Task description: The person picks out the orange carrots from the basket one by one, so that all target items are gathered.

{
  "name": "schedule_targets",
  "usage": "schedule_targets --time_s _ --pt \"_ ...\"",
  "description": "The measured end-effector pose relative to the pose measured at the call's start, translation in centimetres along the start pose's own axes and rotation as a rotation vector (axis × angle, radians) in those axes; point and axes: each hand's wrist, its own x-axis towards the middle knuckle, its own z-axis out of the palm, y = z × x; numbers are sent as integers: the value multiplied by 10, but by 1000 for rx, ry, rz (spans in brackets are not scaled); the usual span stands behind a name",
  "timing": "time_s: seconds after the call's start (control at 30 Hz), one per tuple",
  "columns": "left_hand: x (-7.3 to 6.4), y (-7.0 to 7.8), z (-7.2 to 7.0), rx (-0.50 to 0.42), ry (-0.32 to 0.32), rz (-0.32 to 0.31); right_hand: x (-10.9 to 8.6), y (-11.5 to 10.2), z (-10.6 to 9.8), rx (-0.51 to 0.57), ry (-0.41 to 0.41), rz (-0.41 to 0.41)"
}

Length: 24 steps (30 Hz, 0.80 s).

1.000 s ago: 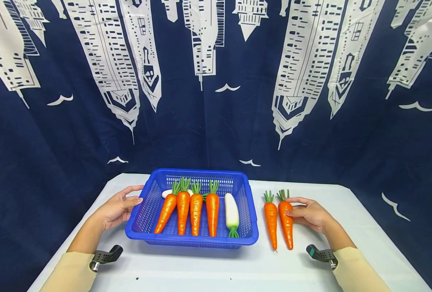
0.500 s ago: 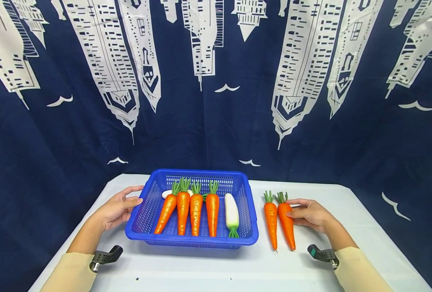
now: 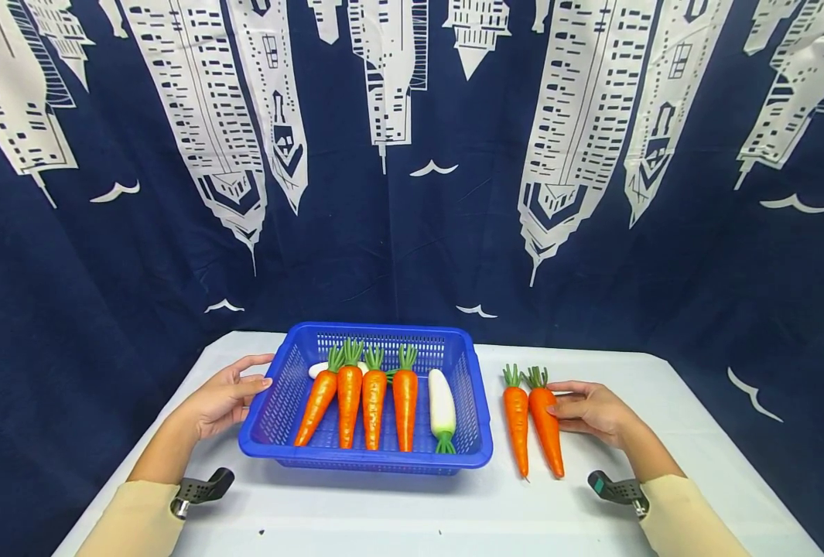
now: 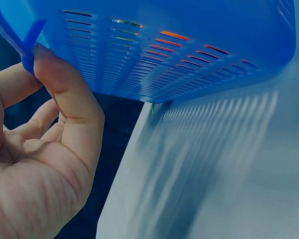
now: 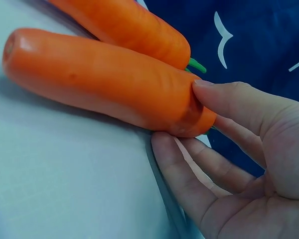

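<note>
My left hand pinches the left rim of a blue plastic basket between thumb and fingers, as the left wrist view shows up close. Several orange carrots with green tops lie side by side in the basket, among them one carrot near a white radish. To the basket's right, two carrots lie on the table. My right hand holds the right-hand carrot near its leafy end, thumb on top and fingertips along its side. The other carrot lies close against it at the top.
A white table carries everything. Behind it hangs a dark blue cloth with white building prints. Another white piece shows partly behind the carrots in the basket. Dark bands with small devices sit at both wrists.
The right-hand carrot's leafy top has shifted left toward its neighbour and its tip slightly right, with my right hand on it. My left hand and the basket have stayed put.
</note>
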Motion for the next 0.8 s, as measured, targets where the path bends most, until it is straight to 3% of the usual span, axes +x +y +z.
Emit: schedule_targets --time_s 0.27,0.57,0.8 --pt "0 0 1 -6 -5 5 0 -2 4 -64 66 -18" --pt "1 0 1 -5 -7 6 -7 -15 18 -361 259 -144" --pt "0 1 1 6 -2 3 -12 -29 29 -406 303 -218"
